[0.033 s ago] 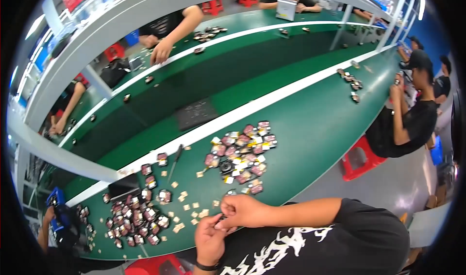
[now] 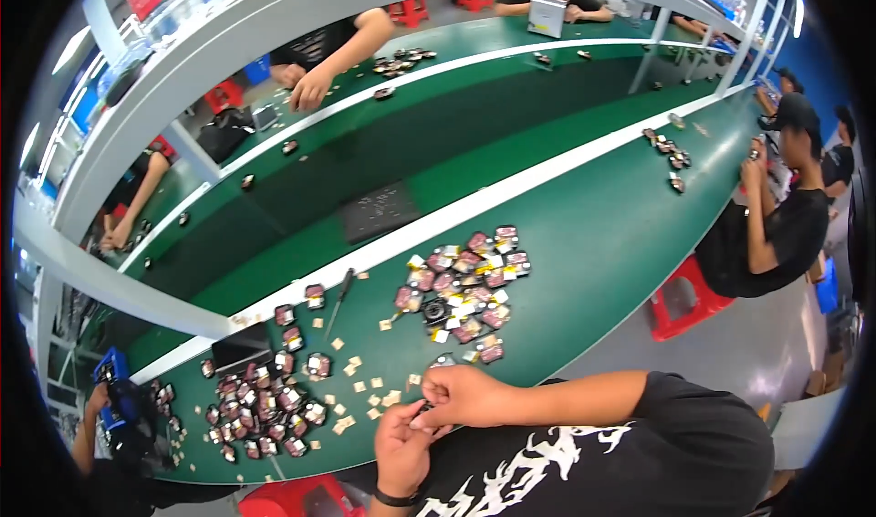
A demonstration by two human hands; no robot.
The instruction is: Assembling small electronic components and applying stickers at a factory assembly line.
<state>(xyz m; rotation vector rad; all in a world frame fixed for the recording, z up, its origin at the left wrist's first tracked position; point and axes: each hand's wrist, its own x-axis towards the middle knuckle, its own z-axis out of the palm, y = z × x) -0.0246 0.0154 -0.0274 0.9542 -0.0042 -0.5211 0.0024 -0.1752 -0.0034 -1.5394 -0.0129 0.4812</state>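
Observation:
At the near edge of the green table, my left hand [image 2: 401, 446], with a black band on its wrist, and my right hand [image 2: 463, 396] meet with fingers closed. Pinched between their fingertips is a small black part [image 2: 426, 407], mostly hidden, so its kind cannot be told. Just beyond the hands lies a cluster of small black devices with brownish-red faces and white and yellow tabs [image 2: 465, 284]. Left of the hands is a denser pile of similar devices [image 2: 260, 409]. Small beige square pieces [image 2: 375, 383] are scattered between the two groups.
A thin dark screwdriver-like tool [image 2: 340, 300] lies behind the beige pieces, and a black box [image 2: 243, 348] stands behind the left pile. A dark conveyor belt [image 2: 493, 125] runs beyond a white rail. Co-workers sit around, one at right [image 2: 776, 207] near a red stool [image 2: 686, 302].
The whole view has shifted slightly, with the table and its contents appearing a little farther right. My hands stay together on the small black part, with little visible finger movement.

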